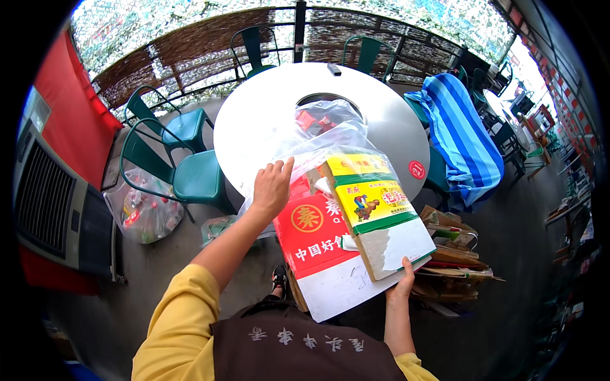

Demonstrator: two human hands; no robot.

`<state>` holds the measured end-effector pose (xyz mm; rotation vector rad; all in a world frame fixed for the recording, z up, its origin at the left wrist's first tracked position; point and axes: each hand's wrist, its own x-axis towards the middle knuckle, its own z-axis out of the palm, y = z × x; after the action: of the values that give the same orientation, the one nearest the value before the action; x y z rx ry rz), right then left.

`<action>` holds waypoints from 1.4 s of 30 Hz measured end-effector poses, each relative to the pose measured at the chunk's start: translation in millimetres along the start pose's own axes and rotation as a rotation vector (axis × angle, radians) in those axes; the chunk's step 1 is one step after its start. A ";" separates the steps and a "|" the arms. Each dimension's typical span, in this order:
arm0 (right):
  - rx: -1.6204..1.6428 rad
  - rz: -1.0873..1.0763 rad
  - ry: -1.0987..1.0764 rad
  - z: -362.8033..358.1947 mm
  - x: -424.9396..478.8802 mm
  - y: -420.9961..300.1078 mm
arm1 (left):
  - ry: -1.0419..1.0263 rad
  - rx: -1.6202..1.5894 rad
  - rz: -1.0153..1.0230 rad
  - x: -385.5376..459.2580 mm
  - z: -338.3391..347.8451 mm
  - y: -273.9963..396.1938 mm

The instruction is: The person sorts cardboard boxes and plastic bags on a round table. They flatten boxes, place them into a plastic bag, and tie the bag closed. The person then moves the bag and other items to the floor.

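Note:
My right hand (402,283) grips the lower right edge of a stack of flattened cardboard boxes, its thumb on top. Uppermost lies a yellow, green and white flattened carton (376,200) with a torn grey patch. Beneath it is a larger red and white flattened carton (314,243). Both bear printed writing. The far end of the stack is under the film of a clear plastic bag (333,138), which lies on the round table with red items inside. My left hand (274,188) is at the bag's film on the left, fingers bent around it, index finger extended, thumb hidden.
The round metal table (395,138) has a central opening; a small dark device (334,69) lies at its far edge. Green metal chairs (200,176) surround it. More flattened cardboard (452,262) is piled right; a filled plastic bag (147,205) sits left, near an air cooler (52,200).

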<state>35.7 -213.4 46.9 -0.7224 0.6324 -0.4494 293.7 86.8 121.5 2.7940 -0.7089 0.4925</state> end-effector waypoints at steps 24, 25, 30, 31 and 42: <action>0.156 -0.081 0.015 2.7 19.4 16.9 | -0.307 -0.613 0.228 43.7 -13.9 199.3; 0.197 -0.053 0.017 6.6 22.0 18.0 | -0.355 -0.667 0.244 34.3 -17.1 197.5; 0.274 0.066 0.056 40.7 31.6 33.4 | -0.632 -0.727 0.362 -19.6 -58.8 178.4; 0.286 0.076 0.066 38.4 32.9 34.7 | -0.593 -0.650 0.363 -23.0 -70.6 168.6; 0.300 0.072 0.053 52.6 55.0 37.2 | 0.017 -0.452 -0.004 -67.7 -70.9 59.0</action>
<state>116.8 -195.7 30.0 -0.4027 0.6217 -0.4855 189.7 84.9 169.1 2.3651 -0.7088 0.3074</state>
